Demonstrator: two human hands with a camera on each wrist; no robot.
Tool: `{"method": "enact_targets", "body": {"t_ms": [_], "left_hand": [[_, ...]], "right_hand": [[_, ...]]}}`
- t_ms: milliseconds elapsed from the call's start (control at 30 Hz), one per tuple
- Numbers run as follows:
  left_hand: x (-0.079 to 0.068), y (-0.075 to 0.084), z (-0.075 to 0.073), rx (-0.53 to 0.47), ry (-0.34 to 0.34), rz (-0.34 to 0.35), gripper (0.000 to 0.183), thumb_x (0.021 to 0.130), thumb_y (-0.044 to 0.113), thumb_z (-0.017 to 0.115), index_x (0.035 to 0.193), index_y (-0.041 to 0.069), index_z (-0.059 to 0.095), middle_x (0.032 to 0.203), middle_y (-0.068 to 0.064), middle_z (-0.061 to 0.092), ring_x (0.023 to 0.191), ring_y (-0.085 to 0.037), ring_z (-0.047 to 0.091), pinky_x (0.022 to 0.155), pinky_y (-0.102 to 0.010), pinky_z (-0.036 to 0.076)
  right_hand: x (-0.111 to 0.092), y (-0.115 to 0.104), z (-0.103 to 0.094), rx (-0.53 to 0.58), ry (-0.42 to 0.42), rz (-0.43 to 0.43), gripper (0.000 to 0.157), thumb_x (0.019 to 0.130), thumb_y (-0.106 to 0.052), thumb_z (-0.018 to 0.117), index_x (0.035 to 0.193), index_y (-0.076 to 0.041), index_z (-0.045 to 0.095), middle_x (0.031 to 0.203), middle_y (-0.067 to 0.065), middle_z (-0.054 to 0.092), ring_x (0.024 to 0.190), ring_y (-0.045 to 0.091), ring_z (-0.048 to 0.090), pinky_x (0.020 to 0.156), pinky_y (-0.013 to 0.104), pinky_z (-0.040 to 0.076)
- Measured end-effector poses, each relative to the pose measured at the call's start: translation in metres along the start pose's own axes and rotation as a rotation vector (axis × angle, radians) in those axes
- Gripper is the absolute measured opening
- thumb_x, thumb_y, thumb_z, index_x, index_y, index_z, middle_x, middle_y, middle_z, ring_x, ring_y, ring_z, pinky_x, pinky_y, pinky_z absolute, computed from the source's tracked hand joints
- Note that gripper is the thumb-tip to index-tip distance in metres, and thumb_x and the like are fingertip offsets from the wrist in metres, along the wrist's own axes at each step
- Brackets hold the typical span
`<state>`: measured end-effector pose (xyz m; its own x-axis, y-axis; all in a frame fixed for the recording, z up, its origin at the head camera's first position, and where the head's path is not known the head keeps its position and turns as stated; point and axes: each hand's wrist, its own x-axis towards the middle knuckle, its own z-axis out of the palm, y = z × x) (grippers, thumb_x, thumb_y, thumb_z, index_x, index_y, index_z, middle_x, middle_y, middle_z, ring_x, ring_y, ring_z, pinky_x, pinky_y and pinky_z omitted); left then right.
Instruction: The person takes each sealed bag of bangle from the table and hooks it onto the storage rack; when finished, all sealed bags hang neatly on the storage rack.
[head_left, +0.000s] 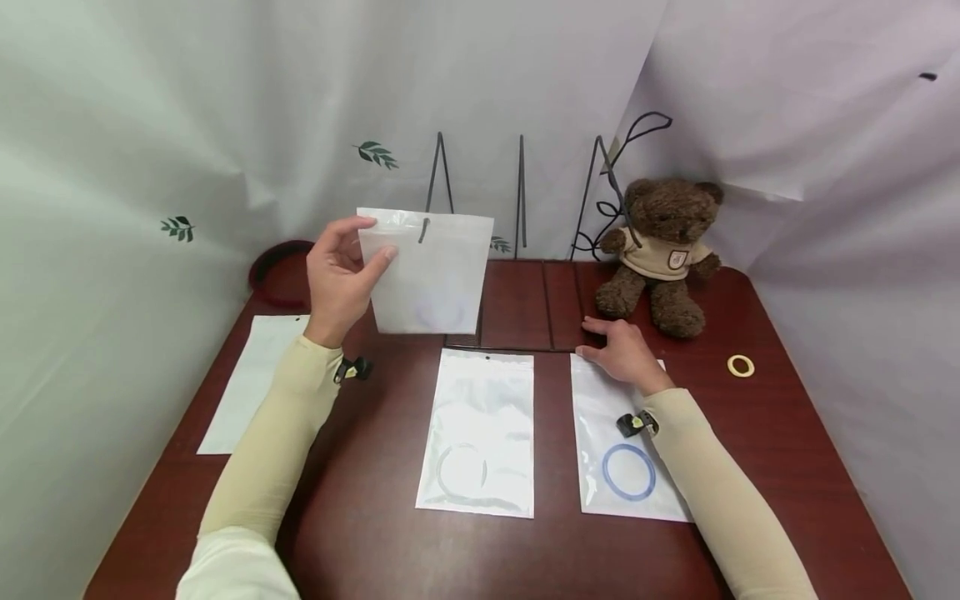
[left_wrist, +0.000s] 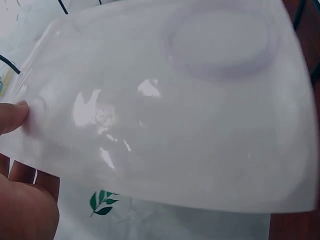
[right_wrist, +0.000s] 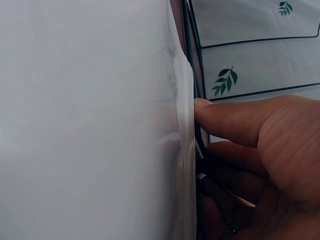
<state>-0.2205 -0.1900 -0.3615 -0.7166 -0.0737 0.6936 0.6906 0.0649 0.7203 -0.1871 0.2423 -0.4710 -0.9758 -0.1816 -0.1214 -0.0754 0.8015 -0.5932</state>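
Observation:
My left hand pinches the upper left corner of a white zip pouch, thumb in front. The pouch hangs upright, a black hook tip through its top hole; a faint pale purple ring shows through it. My right hand is at the front base wire of the black wire display rack, thumb against the wire, fingers curled beyond it, partly hidden. Below that hand lies a pouch with a blue ring. Between the hands lies another pouch with a whitish ring.
A further white pouch lies at left, partly under the left forearm. Behind it is a dark red round tray. A brown teddy bear sits at the back right, a yellow ring in front of it. White curtain encloses the table.

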Motion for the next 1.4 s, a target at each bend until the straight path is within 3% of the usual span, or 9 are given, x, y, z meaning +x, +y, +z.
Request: {"method": "enact_targets", "body": {"t_ms": [167,400,600,800,1067,1300,1400], "left_hand": [[0.012,-0.012,0.008,-0.039,0.031,0.001,0.04,0.088,-0.008,0.08,0.125,-0.008,0.067,0.121,-0.009,0.075,0.097,-0.018,0.078,0.082,-0.027,0.063],[0.03,-0.024,0.022,-0.057,0.115,-0.09,0.038,0.087,-0.007,0.08,0.123,0.002,0.072,0.123,-0.007,0.075,0.1,-0.019,0.077,0.082,-0.026,0.062],[0.047,-0.037,0.032,-0.038,0.152,-0.095,0.035,0.089,-0.006,0.078,0.122,0.004,0.073,0.123,-0.007,0.073,0.102,-0.019,0.076,0.083,-0.025,0.061],[0.061,-0.05,0.041,-0.023,0.19,-0.102,0.03,0.09,-0.006,0.077,0.117,0.006,0.077,0.117,-0.003,0.072,0.092,-0.016,0.074,0.075,-0.022,0.056],[0.067,-0.06,0.045,-0.019,0.214,-0.104,0.029,0.091,-0.007,0.076,0.116,0.006,0.077,0.12,-0.003,0.072,0.089,-0.017,0.071,0.076,-0.023,0.056],[0.065,-0.061,0.044,-0.042,0.197,-0.069,0.032,0.088,-0.003,0.081,0.12,0.003,0.076,0.117,-0.003,0.073,0.068,-0.012,0.059,0.063,-0.02,0.046],[0.061,-0.06,0.041,-0.073,0.187,-0.058,0.035,0.087,-0.003,0.082,0.122,0.002,0.076,0.118,-0.004,0.074,0.074,-0.013,0.065,0.065,-0.02,0.05]], "right_hand": [[0.001,0.0,0.0,-0.004,-0.004,0.0,0.059,0.097,-0.026,0.077,0.151,-0.008,0.06,0.162,0.01,0.051,0.156,0.045,0.033,0.124,0.062,0.03],[0.001,0.002,0.002,-0.001,0.0,-0.002,0.059,0.097,-0.026,0.077,0.151,-0.009,0.06,0.162,0.01,0.052,0.155,0.043,0.036,0.121,0.06,0.036],[0.001,0.002,0.0,0.001,-0.001,0.003,0.059,0.097,-0.026,0.077,0.151,-0.009,0.06,0.162,0.01,0.051,0.155,0.045,0.034,0.122,0.061,0.035],[0.001,0.002,0.0,-0.005,-0.006,0.001,0.059,0.098,-0.026,0.077,0.151,-0.009,0.059,0.163,0.01,0.051,0.155,0.045,0.035,0.122,0.062,0.035],[0.002,0.001,0.0,0.002,-0.012,0.008,0.06,0.097,-0.027,0.078,0.152,-0.01,0.059,0.163,0.008,0.05,0.156,0.044,0.033,0.123,0.061,0.033],[0.001,-0.001,-0.003,0.0,-0.009,0.018,0.059,0.097,-0.026,0.077,0.151,-0.01,0.06,0.163,0.007,0.051,0.155,0.049,0.03,0.124,0.064,0.028],[0.001,-0.001,-0.003,-0.001,-0.013,0.018,0.059,0.097,-0.026,0.077,0.152,-0.01,0.059,0.163,0.007,0.05,0.155,0.05,0.03,0.124,0.064,0.028]]}}
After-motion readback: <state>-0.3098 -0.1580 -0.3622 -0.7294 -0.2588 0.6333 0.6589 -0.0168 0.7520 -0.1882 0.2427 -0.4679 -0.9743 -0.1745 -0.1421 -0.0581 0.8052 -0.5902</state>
